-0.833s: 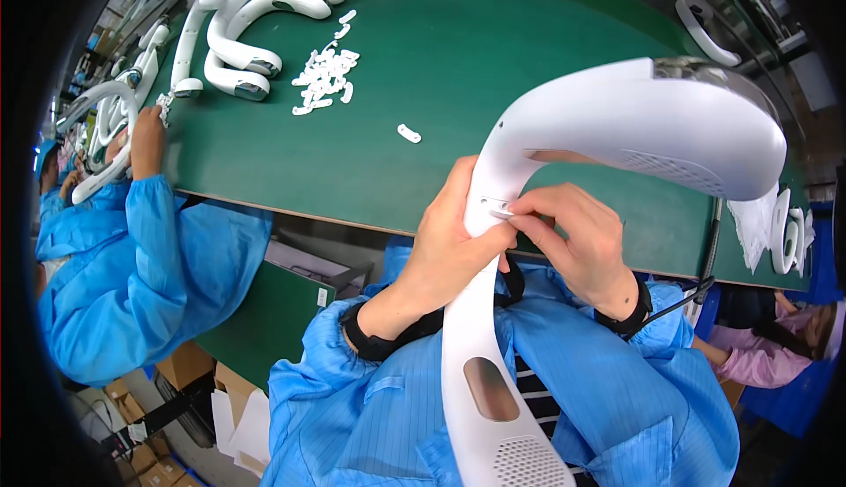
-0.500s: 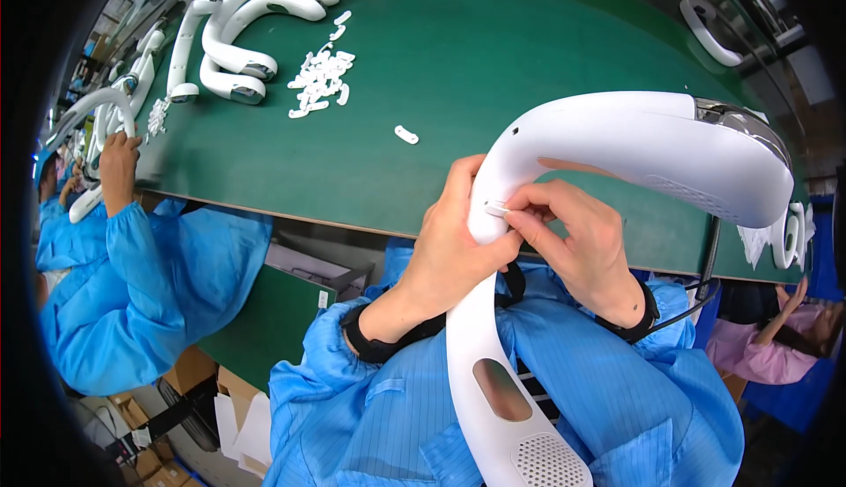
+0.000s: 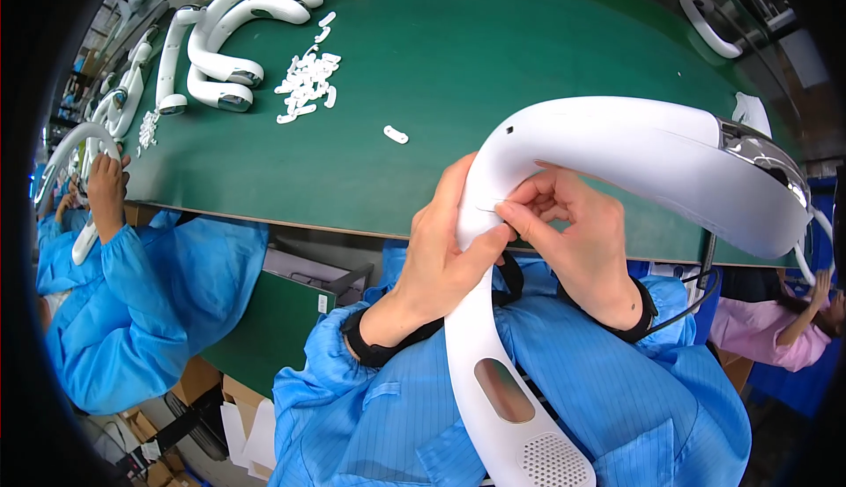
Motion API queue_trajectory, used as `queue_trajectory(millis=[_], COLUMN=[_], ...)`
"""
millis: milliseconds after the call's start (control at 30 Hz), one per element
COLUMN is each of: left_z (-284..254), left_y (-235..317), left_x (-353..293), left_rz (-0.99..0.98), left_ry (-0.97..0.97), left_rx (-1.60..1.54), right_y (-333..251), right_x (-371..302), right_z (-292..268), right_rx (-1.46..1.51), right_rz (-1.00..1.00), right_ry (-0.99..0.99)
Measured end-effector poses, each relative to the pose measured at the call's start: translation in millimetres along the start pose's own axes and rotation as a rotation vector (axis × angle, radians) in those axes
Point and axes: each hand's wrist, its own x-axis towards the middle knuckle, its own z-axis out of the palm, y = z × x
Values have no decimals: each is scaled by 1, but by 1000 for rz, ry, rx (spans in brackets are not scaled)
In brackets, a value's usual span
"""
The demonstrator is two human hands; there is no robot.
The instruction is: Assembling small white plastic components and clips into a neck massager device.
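A large white U-shaped housing with a perforated grille and an oval metallic plate lies across my lap and over the table edge. My left hand is wrapped round its curved neck, thumb on the near side. Against the inner face of that neck, my right hand is closed in a pinch on a small white cover piece, mostly hidden by the fingertips. A small square hole shows higher on the housing. On the table beyond lies one loose white oblong cover, with two dark dots.
A pile of small white covers lies on the green table, beside several white curved housings. Left, a co-worker in blue holds another housing. Right, a person in pink sits near a black cable.
The small cover now sits closer against the neck, with less of it showing. The housing's far end has swung slightly right and down. The person in pink now has a white housing at hand.
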Motion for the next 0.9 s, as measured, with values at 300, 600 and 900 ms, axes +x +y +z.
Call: queue_trajectory(millis=[300,600,900], left_z=[-1,1,8], left_y=[-16,-18,-2], left_x=[-2,0,7], left_rz=[91,178,30], left_ry=[-52,6,-22], left_rx=[-106,-106,-337], right_y=[32,31,38], right_x=[-1,-2,16], right_z=[4,8,-3], right_rx=[-86,498,544], right_rz=[-101,214,34], right_ry=[104,-169,-203])
